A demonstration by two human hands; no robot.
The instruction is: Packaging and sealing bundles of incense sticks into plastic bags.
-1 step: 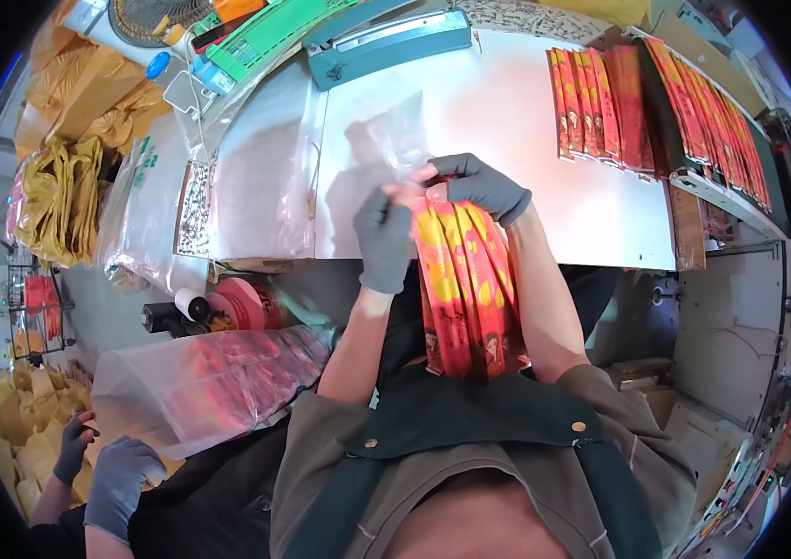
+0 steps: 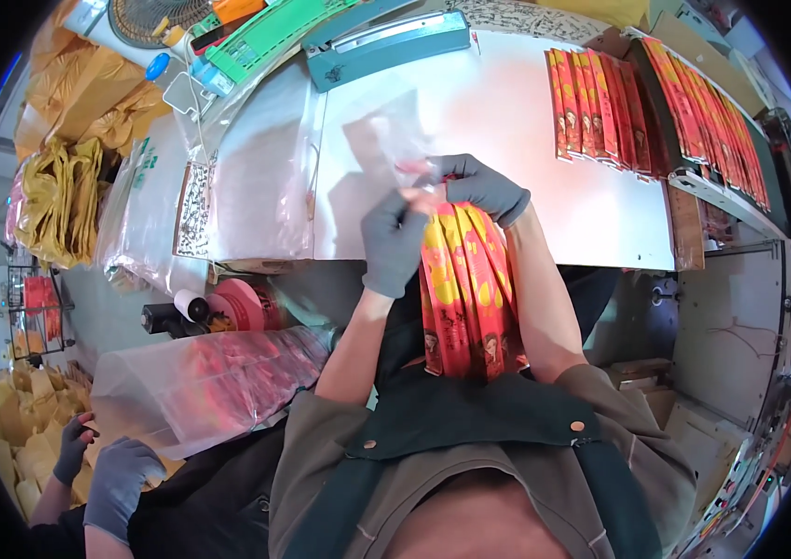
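A bundle of long red and yellow packets [image 2: 467, 289] stands upright against my apron, its top reaching the table edge. Above it rises the loose, crumpled end of a clear plastic bag [image 2: 399, 138], which appears to enclose the packets. My left hand [image 2: 390, 244], in a grey glove with bare fingertips, pinches the gathered plastic from the left. From the right, my right hand [image 2: 487, 189], gloved alike, is closed on the same gathered neck. The fingertips of both hands meet there and partly hide the plastic between them.
Rows of similar red packets [image 2: 600, 112] lie at the table's right, with more in a tray [image 2: 708, 121] beyond. A blue-grey metal device [image 2: 391, 51] stands at the back. Flat clear bags [image 2: 260, 177] lie left. A co-worker's gloved hand [image 2: 123, 475] is beside a filled bag [image 2: 218, 387].
My left hand has moved slightly right, closer to my right hand. The loose end of the bag has shifted and crumpled a little. My right hand has barely moved.
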